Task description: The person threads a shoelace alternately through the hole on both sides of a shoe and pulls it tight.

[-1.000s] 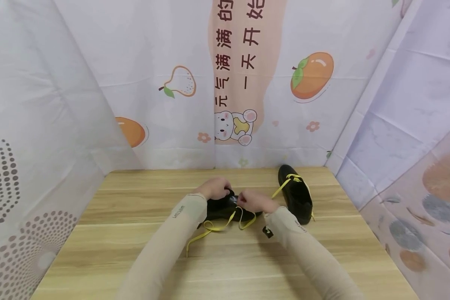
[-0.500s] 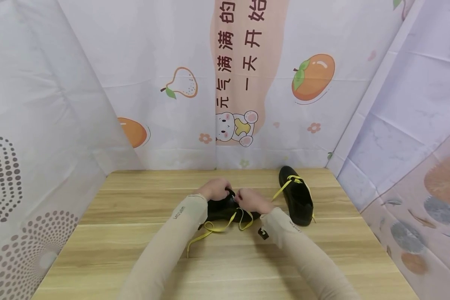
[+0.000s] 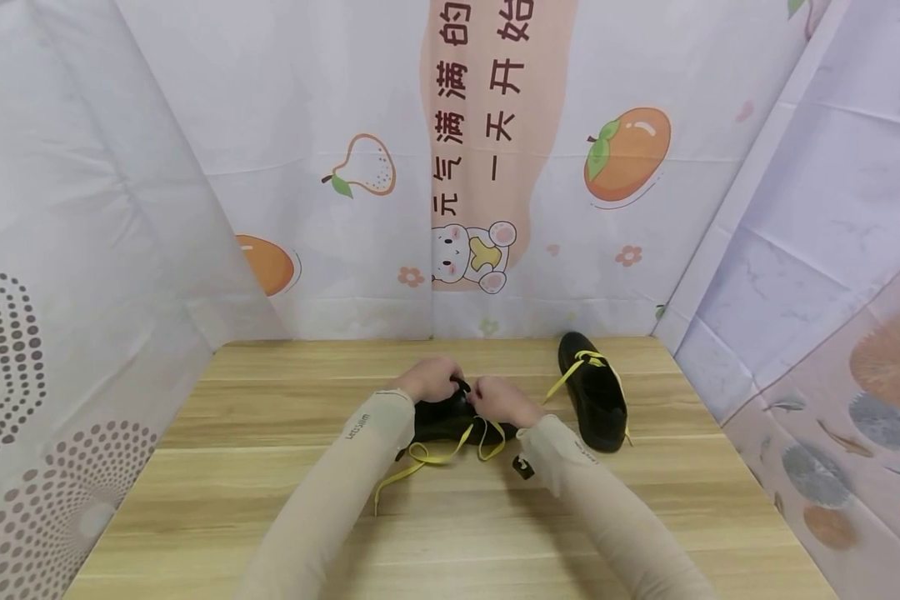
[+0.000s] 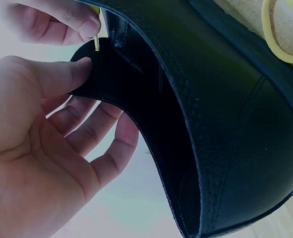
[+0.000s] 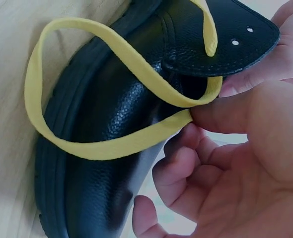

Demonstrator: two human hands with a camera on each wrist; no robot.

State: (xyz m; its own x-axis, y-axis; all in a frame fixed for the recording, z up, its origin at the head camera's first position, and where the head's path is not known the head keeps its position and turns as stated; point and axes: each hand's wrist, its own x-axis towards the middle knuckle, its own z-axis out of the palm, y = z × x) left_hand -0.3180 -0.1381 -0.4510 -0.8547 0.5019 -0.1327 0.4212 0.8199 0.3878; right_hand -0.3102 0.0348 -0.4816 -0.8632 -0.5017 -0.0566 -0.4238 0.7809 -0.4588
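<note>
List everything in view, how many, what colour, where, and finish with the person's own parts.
Table: one, wood-toned, across the foreground
Held shoe: one, black, mid-table
Held shoe's lace: one, yellow, threaded through the eyelet flap
Other shoe: one, black, back right of the table
Other shoe's lace: one, yellow, on that shoe
Printed hangings: several, mostly white, behind and beside the table
Small item: one, black, by the right cuff; identity unclear
Sleeves: two, beige, on the forearms
Left hand: one, bare, its grip on the flap's edge
Right hand: one, bare, its grip pinching the held shoe's lace
</note>
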